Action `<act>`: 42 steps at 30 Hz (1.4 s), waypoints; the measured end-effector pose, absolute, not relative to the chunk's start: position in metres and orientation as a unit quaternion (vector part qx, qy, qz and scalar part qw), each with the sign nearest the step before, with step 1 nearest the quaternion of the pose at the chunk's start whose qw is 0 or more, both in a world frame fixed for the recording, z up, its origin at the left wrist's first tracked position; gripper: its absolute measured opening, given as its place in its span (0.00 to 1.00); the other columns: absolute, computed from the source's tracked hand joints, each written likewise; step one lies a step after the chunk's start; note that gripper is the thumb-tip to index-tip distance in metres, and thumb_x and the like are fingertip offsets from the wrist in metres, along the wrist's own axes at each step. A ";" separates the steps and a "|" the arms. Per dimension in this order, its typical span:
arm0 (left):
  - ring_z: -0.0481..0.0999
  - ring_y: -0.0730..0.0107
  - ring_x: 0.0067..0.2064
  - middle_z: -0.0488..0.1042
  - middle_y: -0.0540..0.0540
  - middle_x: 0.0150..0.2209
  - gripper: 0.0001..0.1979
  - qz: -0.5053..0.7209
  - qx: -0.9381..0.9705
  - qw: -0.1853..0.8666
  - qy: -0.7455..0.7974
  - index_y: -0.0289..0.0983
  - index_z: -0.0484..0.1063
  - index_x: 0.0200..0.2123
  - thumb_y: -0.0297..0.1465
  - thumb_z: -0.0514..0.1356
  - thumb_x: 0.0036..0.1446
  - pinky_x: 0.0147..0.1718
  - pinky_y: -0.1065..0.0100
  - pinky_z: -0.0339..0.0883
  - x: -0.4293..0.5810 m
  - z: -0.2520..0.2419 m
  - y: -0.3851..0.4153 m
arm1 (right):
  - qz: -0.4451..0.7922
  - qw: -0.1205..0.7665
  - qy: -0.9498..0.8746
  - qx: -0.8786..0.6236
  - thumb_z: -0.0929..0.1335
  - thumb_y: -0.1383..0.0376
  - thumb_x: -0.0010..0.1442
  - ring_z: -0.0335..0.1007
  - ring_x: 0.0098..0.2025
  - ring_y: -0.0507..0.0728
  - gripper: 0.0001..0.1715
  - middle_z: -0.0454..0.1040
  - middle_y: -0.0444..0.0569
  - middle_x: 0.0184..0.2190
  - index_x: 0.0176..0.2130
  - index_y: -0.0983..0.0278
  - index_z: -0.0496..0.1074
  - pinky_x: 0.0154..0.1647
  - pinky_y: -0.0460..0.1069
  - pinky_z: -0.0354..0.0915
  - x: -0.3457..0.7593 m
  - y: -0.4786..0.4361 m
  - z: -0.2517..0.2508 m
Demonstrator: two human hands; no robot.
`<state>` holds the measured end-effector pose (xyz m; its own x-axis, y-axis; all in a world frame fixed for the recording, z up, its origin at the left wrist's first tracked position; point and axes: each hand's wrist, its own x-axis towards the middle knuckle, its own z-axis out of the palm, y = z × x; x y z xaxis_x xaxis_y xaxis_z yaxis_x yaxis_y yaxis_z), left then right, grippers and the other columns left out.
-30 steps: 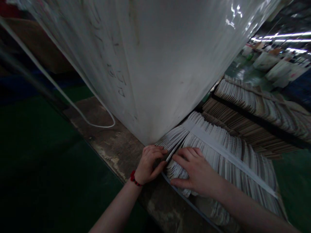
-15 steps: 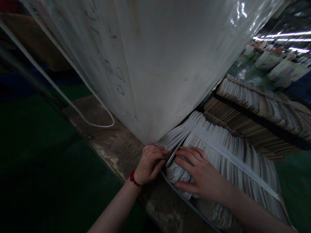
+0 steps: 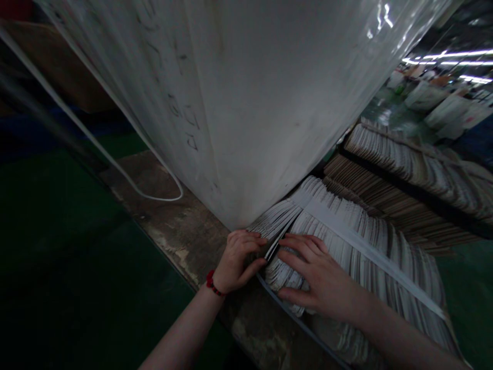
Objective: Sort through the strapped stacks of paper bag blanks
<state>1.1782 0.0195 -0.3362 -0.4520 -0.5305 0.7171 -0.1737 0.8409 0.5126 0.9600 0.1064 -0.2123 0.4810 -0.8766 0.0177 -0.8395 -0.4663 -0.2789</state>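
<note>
A bundle of stacked sheets, bound by a pale strap, lies at the lower right. Its near left corner is fanned apart, with a dark gap between sheets. My left hand, with a red bracelet at the wrist, is closed on the sheets at that corner, thumb toward the gap. My right hand rests on the bundle just right of the gap, fingers spread and holding nothing. Behind both hands rises a large white plastic-wrapped sack with handwritten marks.
A worn wooden board lies under the sack and bundle. More stacked bundles stand at the right. A white cord loop hangs at the left. Green floor shows at the left; white sacks stand far off at the upper right.
My left thumb has shifted slightly right toward the gap between the sheets. My right hand has hardly moved.
</note>
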 end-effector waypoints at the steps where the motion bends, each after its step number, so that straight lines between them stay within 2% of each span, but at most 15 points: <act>1: 0.74 0.60 0.53 0.78 0.45 0.46 0.11 -0.189 0.212 0.477 -0.832 0.42 0.65 0.44 0.31 0.61 0.60 0.55 0.53 0.59 1.178 -0.336 0.019 | -0.080 0.115 0.501 -0.854 0.66 0.44 0.62 0.54 0.65 0.64 0.33 0.64 0.51 0.62 0.59 0.58 0.66 0.65 0.63 0.49 0.960 0.106 -0.212; 14: 0.74 0.62 0.53 0.79 0.47 0.46 0.09 -0.193 0.216 0.467 -0.835 0.43 0.66 0.44 0.29 0.59 0.60 0.56 0.55 0.59 1.181 -0.335 0.020 | -0.073 0.106 0.484 -0.865 0.64 0.47 0.65 0.52 0.68 0.63 0.31 0.65 0.51 0.63 0.60 0.60 0.64 0.68 0.64 0.47 0.959 0.109 -0.214; 23: 0.75 0.62 0.52 0.78 0.46 0.45 0.13 -0.174 0.219 0.480 -0.831 0.43 0.64 0.46 0.25 0.59 0.58 0.55 0.54 0.60 1.177 -0.336 0.020 | -0.085 0.117 0.489 -0.860 0.66 0.48 0.62 0.60 0.62 0.61 0.30 0.70 0.51 0.56 0.57 0.60 0.65 0.70 0.63 0.38 0.963 0.102 -0.209; 29: 0.75 0.61 0.53 0.79 0.46 0.46 0.13 -0.168 0.225 0.481 -0.831 0.43 0.65 0.47 0.27 0.57 0.59 0.56 0.53 0.59 1.177 -0.340 0.021 | -0.107 0.127 0.515 -0.841 0.69 0.49 0.58 0.64 0.57 0.62 0.29 0.71 0.52 0.52 0.53 0.61 0.66 0.67 0.64 0.43 0.972 0.098 -0.216; 36: 0.74 0.61 0.54 0.79 0.45 0.47 0.13 -0.169 0.221 0.477 -0.834 0.43 0.64 0.47 0.26 0.56 0.60 0.57 0.51 0.59 1.178 -0.339 0.022 | -0.098 0.116 0.516 -0.843 0.69 0.49 0.59 0.64 0.54 0.63 0.27 0.71 0.51 0.50 0.52 0.60 0.68 0.64 0.64 0.47 0.977 0.097 -0.215; 39: 0.73 0.61 0.55 0.78 0.45 0.47 0.13 -0.177 0.217 0.482 -0.831 0.43 0.64 0.48 0.25 0.54 0.60 0.57 0.51 0.58 1.177 -0.341 0.021 | -0.089 0.111 0.515 -0.846 0.68 0.48 0.60 0.64 0.54 0.62 0.28 0.71 0.50 0.50 0.54 0.58 0.68 0.64 0.64 0.47 0.974 0.098 -0.217; 42: 0.73 0.63 0.55 0.78 0.46 0.47 0.14 -0.181 0.210 0.498 -0.822 0.43 0.64 0.48 0.23 0.53 0.60 0.57 0.52 0.58 1.177 -0.343 0.021 | -0.082 0.104 0.511 -0.849 0.67 0.47 0.61 0.61 0.59 0.62 0.30 0.68 0.50 0.55 0.57 0.57 0.67 0.67 0.64 0.44 0.970 0.100 -0.220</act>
<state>1.1765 0.0208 -0.3431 -0.4161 -0.5257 0.7419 -0.1652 0.8461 0.5069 0.9704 0.0997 -0.2197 0.4644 -0.8850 0.0326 -0.8513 -0.4562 -0.2593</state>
